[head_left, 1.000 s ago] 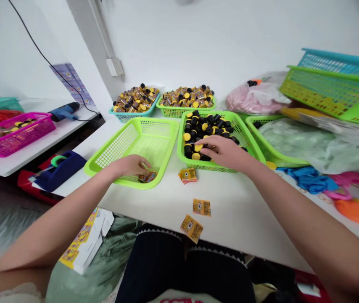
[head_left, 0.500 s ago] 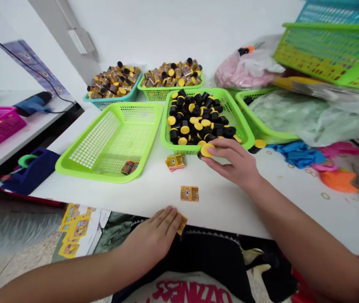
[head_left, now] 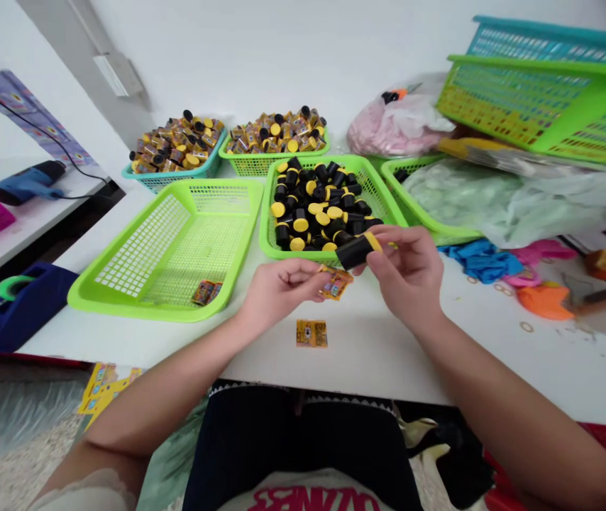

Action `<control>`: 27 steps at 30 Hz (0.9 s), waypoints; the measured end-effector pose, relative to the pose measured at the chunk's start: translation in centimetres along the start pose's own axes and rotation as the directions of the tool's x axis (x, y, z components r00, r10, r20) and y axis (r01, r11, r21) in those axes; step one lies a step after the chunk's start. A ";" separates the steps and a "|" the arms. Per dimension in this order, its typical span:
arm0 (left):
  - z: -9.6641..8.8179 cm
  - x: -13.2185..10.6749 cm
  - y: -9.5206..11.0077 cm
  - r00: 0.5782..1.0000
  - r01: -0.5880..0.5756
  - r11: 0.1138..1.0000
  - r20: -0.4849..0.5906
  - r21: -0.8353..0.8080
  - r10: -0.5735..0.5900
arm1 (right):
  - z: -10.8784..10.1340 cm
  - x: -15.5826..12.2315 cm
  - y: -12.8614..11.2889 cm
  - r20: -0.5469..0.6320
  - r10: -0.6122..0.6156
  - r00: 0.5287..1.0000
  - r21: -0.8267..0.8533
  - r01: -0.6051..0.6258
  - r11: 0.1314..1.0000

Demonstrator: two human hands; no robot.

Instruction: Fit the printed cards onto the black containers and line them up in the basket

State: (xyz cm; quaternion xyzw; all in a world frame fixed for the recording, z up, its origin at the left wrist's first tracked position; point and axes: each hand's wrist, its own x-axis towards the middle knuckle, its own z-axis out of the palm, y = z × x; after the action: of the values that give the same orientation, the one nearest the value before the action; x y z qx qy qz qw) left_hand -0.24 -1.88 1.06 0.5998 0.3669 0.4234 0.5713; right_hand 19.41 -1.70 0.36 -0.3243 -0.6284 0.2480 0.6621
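The right hand (head_left: 406, 277) has its grip pressed together, pinching a black plastic cylinder with a yellow cap (head_left: 353, 252) between thumb and fingers, with the black body sticking out to the left, roughly level, above the bench. Just beside it, the left hand's grip is also closed, its fingers and thumb pinching a small yellow printed paper label (head_left: 336, 284), which sits just below the black cylinder; whether the two touch is hard to tell. Directly behind the hands, a bright green plastic mesh basket (head_left: 282, 248) is heaped with loose black cylinders with yellow caps (head_left: 313, 209), and the cylinder in the right hand overlaps its front rim. To the left, a wider bright green plastic mesh basket (head_left: 164, 312) holds a few small printed packets (head_left: 206, 292) in its near corner. A second yellow printed paper label (head_left: 311, 333) lies flat on the white bench (head_left: 388, 362) below the hands. Farther back, a teal plastic mesh basket (head_left: 143, 183) and a green plastic mesh basket (head_left: 260, 165) are piled with label-wrapped cylinders (head_left: 276, 135).
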 end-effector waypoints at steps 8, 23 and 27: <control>0.0 0.3 -1.5 0.994 0.107 0.950 0.040 -0.292 -0.100 | -0.6 0.0 -0.9 0.110 0.202 0.973 0.158 -0.217 0.963; -0.3 0.6 -2.3 0.984 0.127 0.854 -0.041 -0.505 -0.171 | 0.2 -0.5 -1.9 0.228 0.040 0.973 0.147 -0.075 0.986; -0.3 0.6 -2.4 0.977 0.158 0.799 -0.026 -0.580 -0.212 | 0.1 -0.4 -2.0 0.227 0.054 0.972 0.068 -0.071 0.995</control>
State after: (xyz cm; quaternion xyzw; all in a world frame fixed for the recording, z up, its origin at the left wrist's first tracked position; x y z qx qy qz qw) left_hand -0.21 -1.01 -1.25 0.3412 0.3040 0.4829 0.7470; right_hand 19.14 -3.31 1.53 -0.2887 -0.6789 0.3272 0.5905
